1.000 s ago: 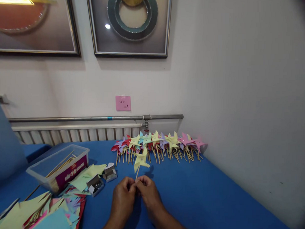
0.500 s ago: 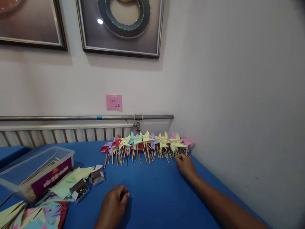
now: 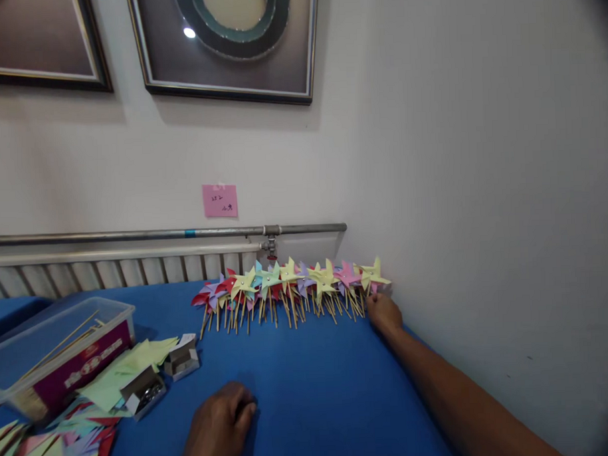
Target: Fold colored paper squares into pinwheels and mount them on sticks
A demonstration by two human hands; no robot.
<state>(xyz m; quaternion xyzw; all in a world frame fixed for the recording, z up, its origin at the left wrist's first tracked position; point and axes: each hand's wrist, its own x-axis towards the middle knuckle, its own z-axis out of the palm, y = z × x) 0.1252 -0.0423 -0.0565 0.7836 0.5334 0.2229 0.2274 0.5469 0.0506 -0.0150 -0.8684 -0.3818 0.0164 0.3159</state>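
Pinwheels (image 3: pixel 291 285) line blue table (image 3: pixel 314 387) against white wall (image 3: pixel 482 182)

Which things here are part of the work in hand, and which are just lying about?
In hand:
right hand at the yellow pinwheel ending the pinwheel row
left hand resting on the blue table

Lying about:
plastic tub of sticks
two small boxes
paper squares
pink note
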